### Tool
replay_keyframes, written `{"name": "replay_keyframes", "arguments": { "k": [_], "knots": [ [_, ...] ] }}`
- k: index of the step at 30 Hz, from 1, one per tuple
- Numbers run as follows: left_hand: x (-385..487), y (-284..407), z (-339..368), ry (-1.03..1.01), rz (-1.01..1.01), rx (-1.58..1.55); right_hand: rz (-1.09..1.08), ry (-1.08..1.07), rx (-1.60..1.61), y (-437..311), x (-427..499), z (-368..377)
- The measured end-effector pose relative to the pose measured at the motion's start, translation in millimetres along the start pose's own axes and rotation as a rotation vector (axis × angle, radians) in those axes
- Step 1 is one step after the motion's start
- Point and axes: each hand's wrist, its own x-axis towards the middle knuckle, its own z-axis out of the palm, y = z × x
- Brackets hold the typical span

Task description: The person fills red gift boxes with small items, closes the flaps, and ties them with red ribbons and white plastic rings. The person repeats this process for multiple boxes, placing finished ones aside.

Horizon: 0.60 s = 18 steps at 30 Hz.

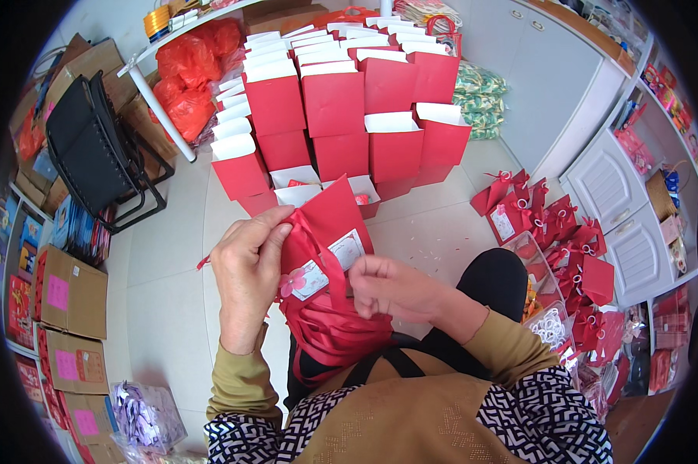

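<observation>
My left hand (pixel 249 261) pinches a red ribbon (pixel 311 232) against the edge of a red paper gift bag (pixel 331 211), between thumb and fingers. The bag is tilted over my lap and carries a white patterned label (pixel 345 249) and a pink flower (pixel 292 282). Ribbon ends hang down across its front. My right hand (pixel 392 290), fingers curled and slightly blurred, is beside the hanging ribbon and the label; whether it grips anything is hidden. A bundle of red ribbons (pixel 331 327) lies across my lap below.
Stacked open red bags (pixel 333 98) stand ahead on the tiled floor. Tied red bags (pixel 558 214) lie at the right, beside a clear plastic tray (pixel 549 296) with white rings. To the left are a black folding chair (pixel 88 133) and cardboard boxes (pixel 73 290).
</observation>
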Motion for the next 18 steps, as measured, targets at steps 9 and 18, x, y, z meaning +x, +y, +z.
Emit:
{"name": "replay_keyframes", "arguments": {
  "k": [9,18],
  "knots": [
    [0,4,0,-0.009,0.006,0.013,-0.141,0.001,-0.266,-6,21,14],
    [-1,1,1,0.008,0.024,0.035,-0.346,0.000,-0.419,-52,-8,31]
  ]
}}
